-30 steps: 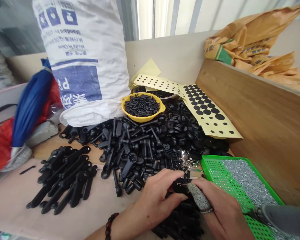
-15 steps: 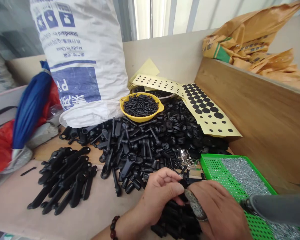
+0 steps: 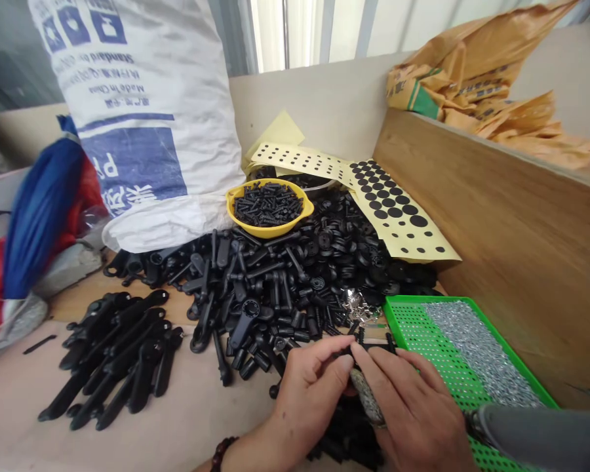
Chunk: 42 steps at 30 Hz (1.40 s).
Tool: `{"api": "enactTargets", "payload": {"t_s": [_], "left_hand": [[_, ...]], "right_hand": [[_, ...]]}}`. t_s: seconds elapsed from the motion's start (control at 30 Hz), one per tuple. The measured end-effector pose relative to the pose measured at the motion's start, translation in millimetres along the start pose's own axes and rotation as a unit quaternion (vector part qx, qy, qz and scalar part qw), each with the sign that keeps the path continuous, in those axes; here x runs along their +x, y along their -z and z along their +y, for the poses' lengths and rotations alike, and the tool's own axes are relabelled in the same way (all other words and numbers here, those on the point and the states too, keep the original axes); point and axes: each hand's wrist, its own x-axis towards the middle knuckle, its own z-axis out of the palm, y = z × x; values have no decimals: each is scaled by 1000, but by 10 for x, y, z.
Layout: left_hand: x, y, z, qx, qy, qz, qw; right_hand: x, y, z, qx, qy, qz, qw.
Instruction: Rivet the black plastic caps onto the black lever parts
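Observation:
My left hand point(image 3: 305, 387) is closed, thumb and forefinger pinched round a small black plastic part that is mostly hidden behind the fingers. Against it, with fingertips touching the left forefinger, lies my right hand point(image 3: 415, 410). It is wrapped round a grey speckled stone point(image 3: 368, 397), whose rounded edge shows between the two hands. Beneath both hands sits a heap of black plastic parts point(image 3: 351, 432). Just beyond the fingers are small shiny metal pieces point(image 3: 356, 305) and a large pile of black handles, caps and discs point(image 3: 248, 318).
A green perforated tray point(image 3: 437, 373) of small metal pins and a grey cylindrical tool point(image 3: 535, 429) are at the right. Black handles point(image 3: 122, 367) lie at left. Behind stand a yellow bowl point(image 3: 233, 219) of black screw-like pieces, a white sack point(image 3: 191, 85) and sticker sheets point(image 3: 408, 242).
My right fingers have moved forward over the black part and now meet the left fingertips, covering it. The whole view has shifted slightly, so the surroundings appear further left.

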Motion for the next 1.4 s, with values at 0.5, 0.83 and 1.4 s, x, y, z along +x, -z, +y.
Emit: {"api": "enactTargets", "payload": {"t_s": [0.5, 0.83, 1.4], "left_hand": [[-61, 58, 148, -254, 101, -122, 954], [-127, -1, 83, -266, 91, -137, 950], [-120, 20, 72, -213, 159, -74, 961]], "right_hand": [[87, 215, 67, 229, -98, -60, 967], [44, 180, 104, 172, -45, 23, 984], [-72, 114, 84, 86, -22, 1, 996]]}}
